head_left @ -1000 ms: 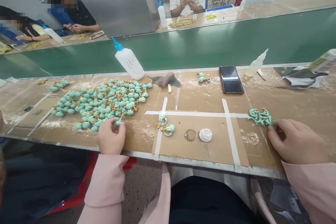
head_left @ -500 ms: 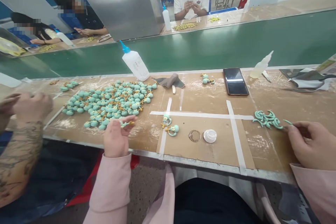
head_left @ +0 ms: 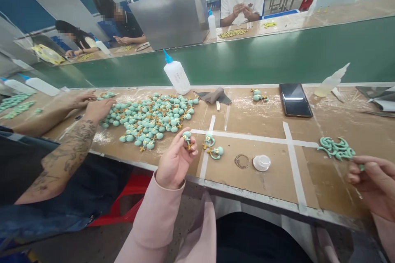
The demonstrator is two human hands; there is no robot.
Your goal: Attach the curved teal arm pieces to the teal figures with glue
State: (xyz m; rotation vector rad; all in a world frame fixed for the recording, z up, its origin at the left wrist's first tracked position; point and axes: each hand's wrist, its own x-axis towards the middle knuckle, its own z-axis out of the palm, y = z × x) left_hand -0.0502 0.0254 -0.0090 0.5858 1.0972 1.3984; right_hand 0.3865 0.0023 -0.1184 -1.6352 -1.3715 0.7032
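Observation:
My left hand (head_left: 175,161) is closed on a small teal cartoon figurine (head_left: 187,136), held upright with its face toward me. At the right, my right hand (head_left: 375,178) pinches a small teal curved piece (head_left: 362,167), mostly hidden by the fingers. Beside that hand lies a pile of curved teal pieces (head_left: 336,148). A big heap of teal figurines (head_left: 154,119) with orange-brown parts spreads to the left. Two figurines with curved pieces on them (head_left: 216,152) lie by the tape, just right of my left hand.
A wire ring (head_left: 241,161) and a white cup (head_left: 261,163) rest on the taped cardboard. Farther back are a glue bottle (head_left: 177,76), a grey cloth (head_left: 216,96), a phone (head_left: 295,99) and a soft clear bottle (head_left: 330,82). A co-worker's tattooed arm (head_left: 69,168) reaches the heap from the left.
My left hand has lifted a figurine from the heap's edge and turned it upright. My right hand has drawn the curved piece in between its fingers. The co-worker's hands have moved onto the heap.

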